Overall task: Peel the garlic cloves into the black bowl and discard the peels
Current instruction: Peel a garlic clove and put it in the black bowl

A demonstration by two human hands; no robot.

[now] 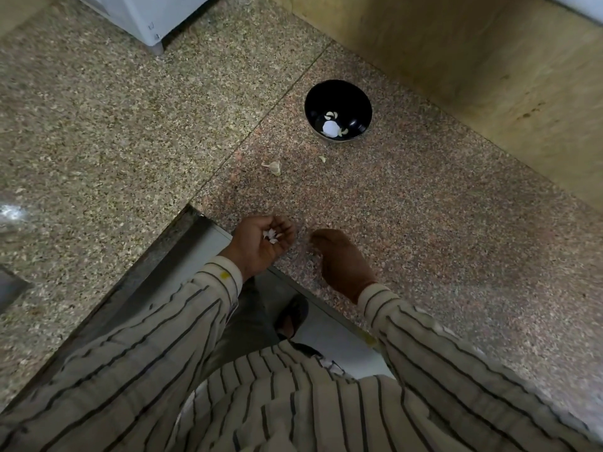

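left hand [261, 244]: palm up at the counter's near edge, fingers curled, cupping a small heap of white garlic peels [271, 235] in the palm.
right hand [342, 262]: back of the hand towards the camera, resting low on the granite just beside the left hand, fingertips pointing at the gap between the two hands; the fingers bend down out of sight, so i cannot tell whether it is clenched or holds anything.
sleeves [169, 321]: both arms wear a cream shirt with thin dark stripes; a small yellow spot shows on the left cuff.
granite counter [424, 243]: speckled pinkish-brown slab under both hands, joined by a seam to a greyer slab on the left; its near edge cuts a corner where the person stands.
garlic piece [273, 167]: a pale clove with a bit of skin lies on the counter, between the hands and the bowl.
small scrap [322, 158]: a pale fragment lies nearer the bowl, apart from the clove.
black bowl [355, 96]: stands upright on the counter well beyond the hands, near the wall; several peeled cloves [332, 116] lie on its bottom beside a bright white glare spot.
wall [489, 60]: yellowish, stained, running behind the bowl.
white appliance [153, 14]: a pale box with a foot stands at the far left of the counter.
floor below: a sandalled foot [292, 316] shows between the arms.
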